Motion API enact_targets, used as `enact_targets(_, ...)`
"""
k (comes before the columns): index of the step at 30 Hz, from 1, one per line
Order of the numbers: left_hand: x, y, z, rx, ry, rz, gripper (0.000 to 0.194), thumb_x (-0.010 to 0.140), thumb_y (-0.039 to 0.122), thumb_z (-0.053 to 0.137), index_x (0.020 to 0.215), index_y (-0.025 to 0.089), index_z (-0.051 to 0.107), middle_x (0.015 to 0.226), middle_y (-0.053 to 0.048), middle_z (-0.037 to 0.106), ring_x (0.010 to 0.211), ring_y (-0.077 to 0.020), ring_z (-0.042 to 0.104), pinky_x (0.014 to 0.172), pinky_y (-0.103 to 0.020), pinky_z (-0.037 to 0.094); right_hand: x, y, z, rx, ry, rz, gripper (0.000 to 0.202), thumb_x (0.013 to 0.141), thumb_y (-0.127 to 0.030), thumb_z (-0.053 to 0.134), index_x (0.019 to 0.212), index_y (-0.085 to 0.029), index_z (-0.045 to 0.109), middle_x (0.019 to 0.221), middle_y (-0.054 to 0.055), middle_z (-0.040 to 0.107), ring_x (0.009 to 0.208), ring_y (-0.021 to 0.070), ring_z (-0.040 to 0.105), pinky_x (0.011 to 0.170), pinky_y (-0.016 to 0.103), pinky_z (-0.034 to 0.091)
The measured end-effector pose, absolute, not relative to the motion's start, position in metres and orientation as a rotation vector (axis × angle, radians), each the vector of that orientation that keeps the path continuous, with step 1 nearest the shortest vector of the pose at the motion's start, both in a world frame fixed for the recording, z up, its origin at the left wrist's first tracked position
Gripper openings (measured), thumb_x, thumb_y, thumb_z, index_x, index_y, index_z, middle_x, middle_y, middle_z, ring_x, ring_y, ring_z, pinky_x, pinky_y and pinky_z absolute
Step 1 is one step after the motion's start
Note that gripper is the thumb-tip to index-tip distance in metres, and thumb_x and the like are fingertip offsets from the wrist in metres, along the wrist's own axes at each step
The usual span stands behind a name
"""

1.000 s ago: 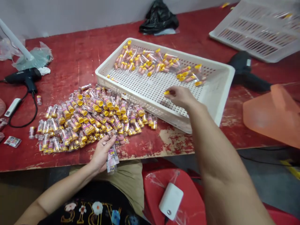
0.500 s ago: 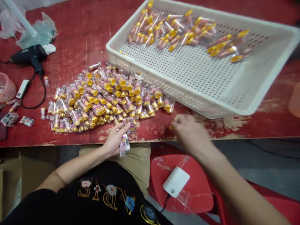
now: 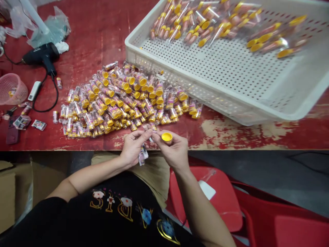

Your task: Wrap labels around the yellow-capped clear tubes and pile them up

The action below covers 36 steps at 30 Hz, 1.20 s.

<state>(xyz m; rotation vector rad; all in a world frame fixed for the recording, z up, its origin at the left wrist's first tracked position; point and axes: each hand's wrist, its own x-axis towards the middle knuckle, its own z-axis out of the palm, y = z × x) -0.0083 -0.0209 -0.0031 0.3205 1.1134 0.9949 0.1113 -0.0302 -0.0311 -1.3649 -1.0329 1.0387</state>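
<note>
right hand (image 3: 177, 150) holds yellow-ended tube (image 3: 167, 137) — left hand (image 3: 132, 146), wrappers (image 3: 143, 156)

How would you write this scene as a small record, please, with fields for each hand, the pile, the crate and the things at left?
Left hand: holds printed plastic sleeves
Right hand: holds a yellow-ended tube, yellow end toward the camera
Pile: many small wrapped tubes with yellow ends, on the red table
Crate: white, perforated; more yellow-ended tubes toward its far side
At left: black gun-shaped tool; pink basket
</note>
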Motion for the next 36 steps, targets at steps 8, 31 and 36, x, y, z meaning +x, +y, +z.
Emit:
enact_targets(8, -0.017, -0.009, 0.011, 0.012, 1.019, 0.910, 0.026, 0.073, 0.024, 0.092, 0.082, 0.013, 0.070, 0.067, 0.004, 0.063, 0.050, -0.0037, 0.052, 0.048, -0.016, 0.044, 0.138, -0.060, -0.027, -1.277, -1.029, 0.876, 0.042, 0.096, -0.059, 0.060, 0.113, -0.021, 0.069, 0.098, 0.003, 0.063, 0.075, 0.0112, 0.058, 0.070, 0.025, 0.051)
enact_targets(31, -0.010, -0.016, 0.017, 0.030, 0.987, 0.840, 0.024, 0.081, 0.028, 0.087, 0.082, 0.013, 0.067, 0.074, 0.001, 0.066, 0.053, -0.0053, 0.057, 0.052, -0.018, 0.051, 0.108, -0.085, -0.028, -1.138, -0.990, 0.483, 0.035, 0.083, -0.017, 0.079, 0.115, -0.024, 0.068, 0.108, 0.007, 0.078, 0.094, 0.0224, 0.078, 0.077, 0.037, 0.066)
enact_targets(36, -0.012, -0.019, 0.014, 0.075, 0.981, 0.860, 0.011, 0.092, 0.022, 0.074, 0.091, 0.011, 0.071, 0.080, -0.001, 0.071, 0.055, -0.0060, 0.062, 0.052, -0.017, 0.053, 0.105, -0.086, -0.025, -1.195, -0.931, 0.519, 0.034, 0.081, -0.015, 0.080, 0.113, -0.022, 0.070, 0.111, 0.006, 0.078, 0.098, 0.0230, 0.078, 0.083, 0.041, 0.066)
